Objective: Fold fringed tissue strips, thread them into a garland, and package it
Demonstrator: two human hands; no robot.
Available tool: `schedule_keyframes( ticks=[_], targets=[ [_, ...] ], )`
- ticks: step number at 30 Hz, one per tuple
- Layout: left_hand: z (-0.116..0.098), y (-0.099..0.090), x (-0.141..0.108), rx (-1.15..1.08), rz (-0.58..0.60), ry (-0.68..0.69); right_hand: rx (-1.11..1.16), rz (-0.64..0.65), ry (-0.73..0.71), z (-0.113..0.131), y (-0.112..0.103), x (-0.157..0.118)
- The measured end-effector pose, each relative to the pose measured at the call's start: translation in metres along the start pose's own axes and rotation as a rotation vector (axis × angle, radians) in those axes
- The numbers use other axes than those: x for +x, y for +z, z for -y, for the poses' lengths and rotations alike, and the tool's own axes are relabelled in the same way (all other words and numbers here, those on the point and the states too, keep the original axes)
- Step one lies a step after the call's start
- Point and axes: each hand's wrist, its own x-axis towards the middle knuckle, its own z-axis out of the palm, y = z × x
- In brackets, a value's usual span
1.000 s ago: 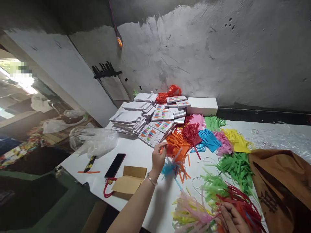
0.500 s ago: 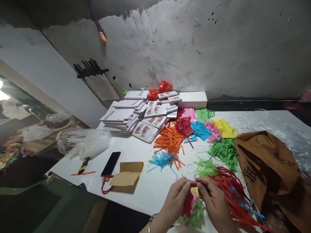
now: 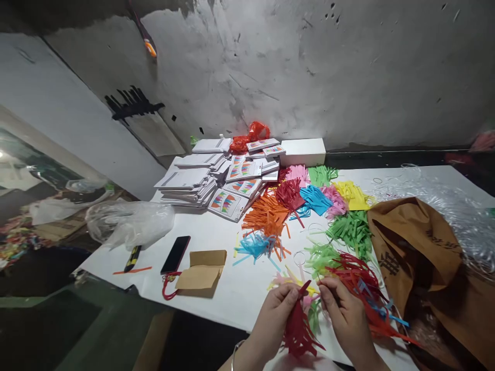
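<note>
A red fringed paper tassel (image 3: 299,330) hangs from my left hand (image 3: 276,314), which pinches its top so that a narrow tip sticks up past the thumb. My right hand (image 3: 346,312) is closed just to the right, apart from the tassel, thumb and forefinger pressed together. Something thin shows at those fingertips, too small to name. Below and behind both hands lie green fringed strips (image 3: 314,315) along with pink and yellow ones, partly hidden. Close to my right hand is a heap of red paper strips (image 3: 356,273) with blue pieces in it.
Orange (image 3: 266,214), blue and green fringed bundles (image 3: 353,232) spread over the white table. Behind them stand stacked white packets (image 3: 183,180) and a white box (image 3: 303,153). A phone (image 3: 176,255), brown card (image 3: 201,275) and cutter knife (image 3: 133,258) lie left; a brown bag (image 3: 417,242) lies right.
My hands have moved apart from the red tassel's top, where both were pinching. The tassel's fringe now hangs more fully in view below my left hand. The view has shifted slightly.
</note>
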Motion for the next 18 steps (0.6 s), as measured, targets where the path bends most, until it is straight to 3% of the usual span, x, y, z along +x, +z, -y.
schedule_keyframes(
  ticks=[4, 8, 18],
  targets=[
    [0.000, 0.000, -0.001, 0.172, -0.067, 0.131, 0.022, 0.110, -0.072, 0.008, 0.000, -0.011],
    [-0.001, 0.001, -0.002, 0.316, -0.090, 0.220, 0.022, 0.083, -0.034, 0.012, 0.006, -0.017],
    [-0.001, 0.003, -0.001, 0.405, -0.119, 0.292, 0.020, 0.055, 0.043, 0.018, 0.010, -0.015]
  ],
)
